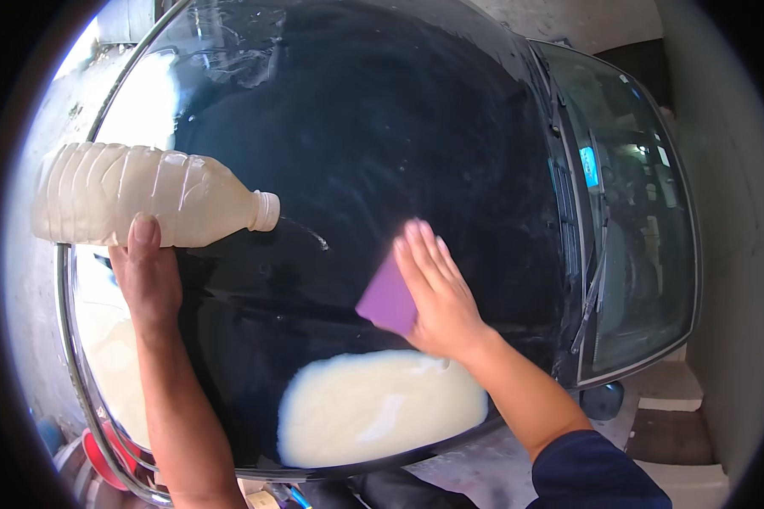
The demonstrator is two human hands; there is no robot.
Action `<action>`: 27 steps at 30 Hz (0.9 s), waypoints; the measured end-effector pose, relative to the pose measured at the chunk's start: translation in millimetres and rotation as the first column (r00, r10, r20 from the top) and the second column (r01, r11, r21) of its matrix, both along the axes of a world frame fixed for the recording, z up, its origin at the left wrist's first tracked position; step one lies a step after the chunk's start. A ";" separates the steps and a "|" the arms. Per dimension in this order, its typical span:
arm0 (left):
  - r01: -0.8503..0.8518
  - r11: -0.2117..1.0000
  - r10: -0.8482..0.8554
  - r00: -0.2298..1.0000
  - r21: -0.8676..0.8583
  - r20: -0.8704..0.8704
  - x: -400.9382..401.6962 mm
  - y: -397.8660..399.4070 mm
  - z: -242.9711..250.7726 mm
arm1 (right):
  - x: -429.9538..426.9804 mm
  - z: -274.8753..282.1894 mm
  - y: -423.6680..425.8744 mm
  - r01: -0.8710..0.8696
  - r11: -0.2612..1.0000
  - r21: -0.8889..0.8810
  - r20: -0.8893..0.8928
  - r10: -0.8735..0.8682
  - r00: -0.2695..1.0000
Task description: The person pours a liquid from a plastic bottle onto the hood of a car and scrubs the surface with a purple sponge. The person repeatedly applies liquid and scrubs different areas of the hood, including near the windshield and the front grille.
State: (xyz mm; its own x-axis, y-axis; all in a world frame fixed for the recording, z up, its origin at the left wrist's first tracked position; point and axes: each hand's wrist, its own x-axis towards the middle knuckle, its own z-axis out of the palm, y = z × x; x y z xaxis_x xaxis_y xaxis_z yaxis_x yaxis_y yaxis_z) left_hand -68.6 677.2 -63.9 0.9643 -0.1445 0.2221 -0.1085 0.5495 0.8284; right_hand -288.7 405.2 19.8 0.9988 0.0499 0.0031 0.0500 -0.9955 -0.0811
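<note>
My left hand point(146, 273) grips a large ribbed plastic bottle point(140, 194) from below. Its uncapped mouth points right over the dark car hood point(356, 140), and a thin stream of liquid leaves it. Under my right hand point(439, 286) a purple sanding sheet or pad point(388, 296) lies against the hood; its exact kind I cannot tell. The fingers are stretched over its right part. A large cream-coloured patch point(382, 407) with a rounded outline shows on the hood's near side, just below my right hand. Wet streaks mark the hood's far left.
The windshield point(636, 223) with wipers point(592, 286) stands at the right, a side mirror point(601, 401) below it. A metal trim bar point(70, 356) curves around the car's front at the left. A red basin point(105, 455) sits at the lower left. Steps point(672, 439) and a wall are at the right.
</note>
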 end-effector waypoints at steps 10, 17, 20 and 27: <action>0.016 1.000 -0.016 1.000 -0.006 0.006 -2.6 -0.7 -2.0 | -5.9 -2.7 -1.5 -0.003 1.000 0.029 0.019 0.003 1.000; 0.016 1.000 -0.016 1.000 0.010 0.017 -2.0 -2.2 -6.4 | 41.3 -3.9 3.1 0.004 0.999 0.033 0.058 -0.006 0.998; -0.001 1.000 0.001 1.000 0.012 0.012 -3.2 -0.7 -1.5 | -8.2 -11.6 13.9 -0.026 0.998 0.051 0.083 0.022 0.996; 0.091 0.993 -0.093 0.995 0.076 0.028 -5.1 -6.2 -6.0 | 54.1 -14.1 7.7 0.036 0.999 -0.011 0.131 -0.035 0.991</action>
